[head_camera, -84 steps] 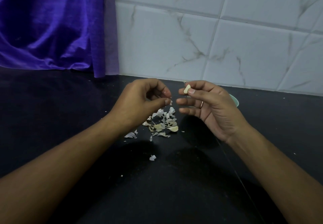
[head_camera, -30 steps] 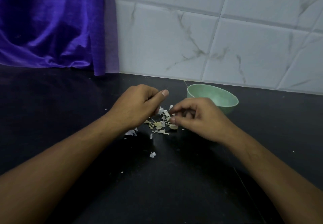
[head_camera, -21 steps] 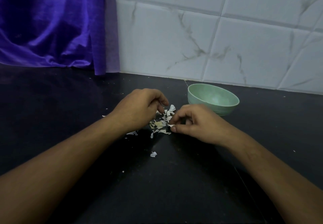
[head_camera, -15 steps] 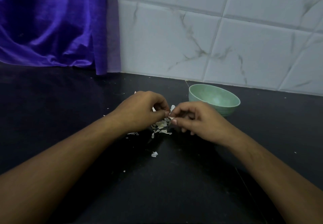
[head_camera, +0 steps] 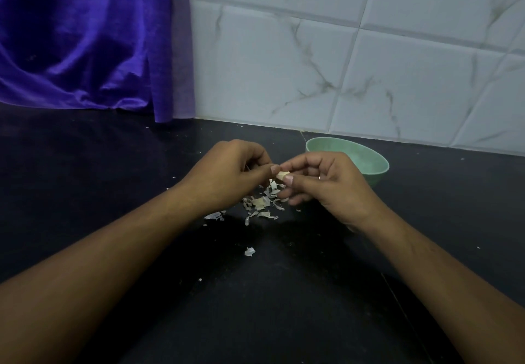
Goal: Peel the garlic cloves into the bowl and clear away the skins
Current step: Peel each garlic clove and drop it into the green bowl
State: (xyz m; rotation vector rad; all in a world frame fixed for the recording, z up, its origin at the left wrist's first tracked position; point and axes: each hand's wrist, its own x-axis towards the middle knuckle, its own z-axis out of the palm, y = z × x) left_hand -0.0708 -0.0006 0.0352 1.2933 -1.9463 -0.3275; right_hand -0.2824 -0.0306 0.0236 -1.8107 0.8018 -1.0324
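Pinching a small pale garlic clove (head_camera: 283, 175) between thumb and forefinger, the person's right hand (head_camera: 326, 184) is holding it up just above the counter (head_camera: 284, 307), with the other fingers loosely curled and a ring showing on one of them. The left hand (head_camera: 227, 176) is coming in from the other side, its thumb tip touching or nearly touching the clove's near end, its remaining fingers folded under; whether it has hold of a flap of skin I cannot tell, since the clove is so small and half hidden by both thumbs. The clove is lying crosswise between the two hands, its long axis seeming to run roughly from one thumb to the other. Directly below, a scatter of papery skins (head_camera: 262, 203) is littering the dark counter, with a stray flake (head_camera: 249, 251) lying nearer the person. The green bowl (head_camera: 369, 162) is sitting just behind the right hand, close to the tiled wall (head_camera: 341, 65), so the right hand is plainly the nearer one for dropping the clove in, probably once the left finishes stripping it. The skins are not yet cleared.
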